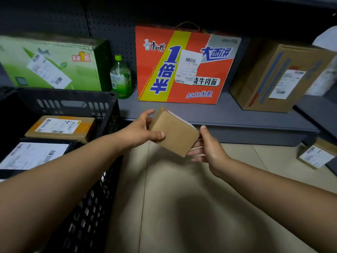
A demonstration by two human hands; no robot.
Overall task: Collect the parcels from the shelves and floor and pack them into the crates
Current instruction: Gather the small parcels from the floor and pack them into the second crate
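A small brown cardboard parcel [174,133] hangs tilted in the air just in front of the low shelf's edge. My left hand [141,129] grips its left end, thumb on the near face and fingers behind. My right hand [206,146] holds its right end, thumb up along the side and fingers underneath. The black slotted crate [107,110] stands to the left of the parcel. Inside it lie a flat brown parcel with a label [61,127] and a dark parcel with a large white label [31,155].
On the grey shelf [228,115] stand a green carton [51,63], a green bottle [121,78], an orange noodle carton [184,65] and a brown box [277,77]. A small labelled parcel [316,155] lies on the tiled floor [182,198] at right.
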